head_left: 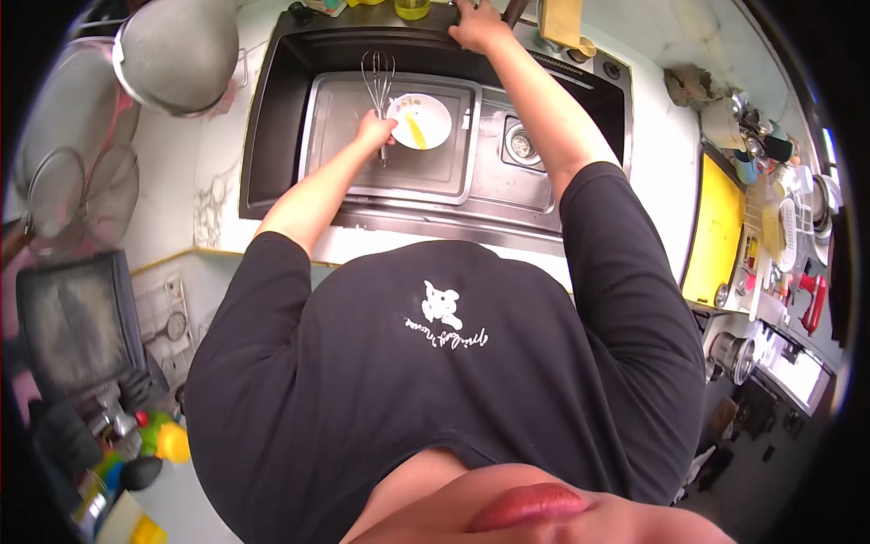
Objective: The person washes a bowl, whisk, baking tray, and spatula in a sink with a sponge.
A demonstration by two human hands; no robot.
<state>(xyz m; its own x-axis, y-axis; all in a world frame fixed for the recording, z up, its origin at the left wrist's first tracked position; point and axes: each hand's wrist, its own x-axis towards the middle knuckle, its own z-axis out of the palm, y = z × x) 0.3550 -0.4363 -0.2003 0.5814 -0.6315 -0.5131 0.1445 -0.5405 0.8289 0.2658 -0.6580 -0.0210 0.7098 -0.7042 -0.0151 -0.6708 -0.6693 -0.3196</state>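
Note:
My left hand [375, 132] is closed around the handle of a wire whisk [379, 80], its loops pointing away from me. The fingers are right at the rim of a white bowl [438, 111], which has a yellow streak [415, 131] inside. Under them is a grey rectangular tray [426, 176] in the left part of the dark sink [272, 154]. My right hand [478, 27] reaches to the sink's back edge, beside a dark upright piece [515, 11]. Its fingers are bent and partly cut off by the frame; I cannot tell what they grip.
A drain [520, 145] lies in the sink's right part. Along the back edge stand a cup of yellow-green liquid [412, 9] and a wooden board [561, 22]. Strainers [177, 54] hang at left. A yellow panel [714, 227] and a rack of dishes [779, 227] are at right.

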